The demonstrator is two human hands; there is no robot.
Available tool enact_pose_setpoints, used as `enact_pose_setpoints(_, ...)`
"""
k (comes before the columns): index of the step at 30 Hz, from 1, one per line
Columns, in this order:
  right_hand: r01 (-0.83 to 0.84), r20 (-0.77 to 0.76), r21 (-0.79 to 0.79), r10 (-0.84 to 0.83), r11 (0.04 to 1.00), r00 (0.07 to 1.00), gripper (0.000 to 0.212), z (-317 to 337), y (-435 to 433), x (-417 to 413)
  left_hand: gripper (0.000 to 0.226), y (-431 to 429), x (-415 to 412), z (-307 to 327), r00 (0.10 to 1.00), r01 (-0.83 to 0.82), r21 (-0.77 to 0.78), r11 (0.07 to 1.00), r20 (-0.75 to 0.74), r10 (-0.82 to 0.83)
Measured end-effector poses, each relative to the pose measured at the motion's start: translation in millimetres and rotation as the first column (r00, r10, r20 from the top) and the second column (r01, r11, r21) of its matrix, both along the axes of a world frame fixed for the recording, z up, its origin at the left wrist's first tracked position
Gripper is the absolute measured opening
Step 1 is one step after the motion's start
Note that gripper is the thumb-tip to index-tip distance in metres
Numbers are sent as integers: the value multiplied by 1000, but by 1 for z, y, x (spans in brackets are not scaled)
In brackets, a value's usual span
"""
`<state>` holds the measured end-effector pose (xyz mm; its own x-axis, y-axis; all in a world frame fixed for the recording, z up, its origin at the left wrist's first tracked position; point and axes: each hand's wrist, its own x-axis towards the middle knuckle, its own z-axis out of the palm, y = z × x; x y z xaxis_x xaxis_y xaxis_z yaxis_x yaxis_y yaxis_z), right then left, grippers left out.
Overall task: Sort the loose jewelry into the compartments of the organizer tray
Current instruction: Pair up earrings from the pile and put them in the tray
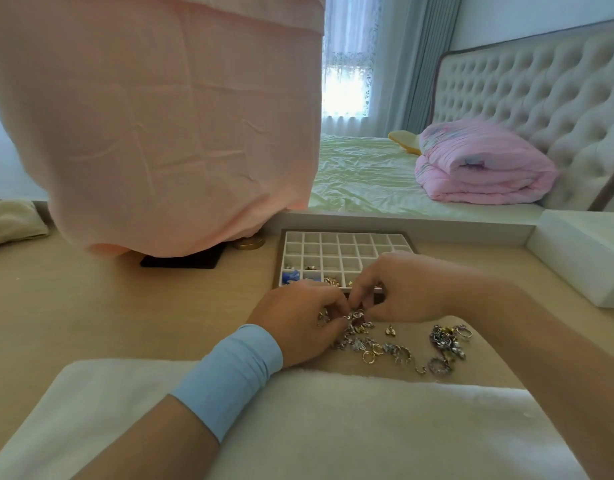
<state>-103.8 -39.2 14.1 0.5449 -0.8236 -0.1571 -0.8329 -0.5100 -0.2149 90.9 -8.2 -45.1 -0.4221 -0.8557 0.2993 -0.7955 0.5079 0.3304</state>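
Jewelry lies between and beneath both pinching hands.

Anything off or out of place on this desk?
Nothing spilled or damaged. The loose jewelry lies heaped before the organizer tray, left hand and right hand pinching pieces. Only oddity: pink cloth draped over something at the desk's back.

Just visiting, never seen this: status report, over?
Left hand and right hand pinching jewelry at the pile's far edge. Tray mostly empty, few near cells filled. Nothing in the way.

Pink cloth draped left; folded pink quilt on bed.
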Motion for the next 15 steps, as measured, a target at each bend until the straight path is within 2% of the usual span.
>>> enact_pose_setpoints(3,19,1,15,-19,1000,1000,19,-5,0,-2,22,2,-1,0,999,10,21,1000,51,-11)
enact_pose_setpoints(9,1,68,-18,0,1000,998,5,-12,-8,-1,24,-1,0,-4,999,-9,35,999,32,8)
enact_pose_setpoints(12,8,224,-5,-6,1000,975,6,-9,-11,-4,20,-2,1,-6,987,-46,77,996,-151,58)
enact_pose_setpoints(15,31,439,43,-47,999,897,5,-9,-12,-5,16,-4,1,-7,897,-46,119,992,-433,93)
